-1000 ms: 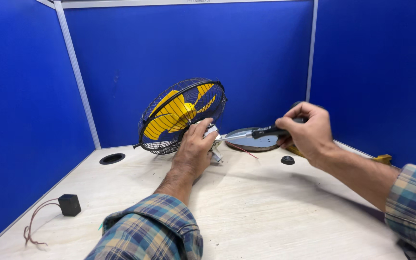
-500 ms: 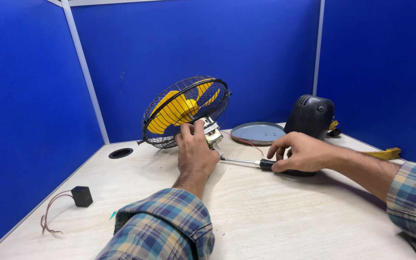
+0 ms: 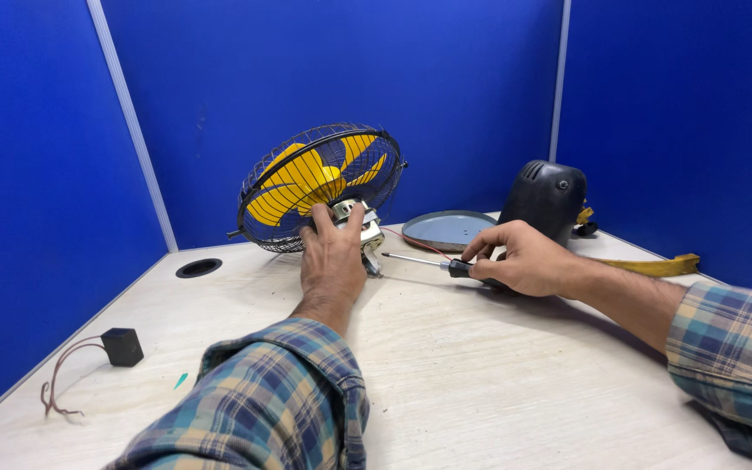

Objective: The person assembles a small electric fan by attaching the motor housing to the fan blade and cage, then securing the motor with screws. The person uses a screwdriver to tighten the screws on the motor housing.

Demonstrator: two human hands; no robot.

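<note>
A fan with yellow blades in a black wire cage (image 3: 319,184) lies tilted at the back of the table. My left hand (image 3: 332,257) grips the bare metal motor (image 3: 360,224) behind the cage. My right hand (image 3: 522,258) rests on the table and holds a screwdriver (image 3: 424,261) by its black handle. The shaft lies almost flat and points left, its tip close to the motor's base. A thin red wire runs from the motor toward the right.
A black plastic motor cover (image 3: 546,198) and a round grey base plate (image 3: 450,229) stand behind my right hand. A yellow strap (image 3: 654,264) lies at the right. A small black box with wires (image 3: 119,346) sits near the left edge, beyond it a cable hole (image 3: 199,267).
My right hand has come down from mid-air to the tabletop with the screwdriver, its tip now near the motor. My left hand stays on the motor.
</note>
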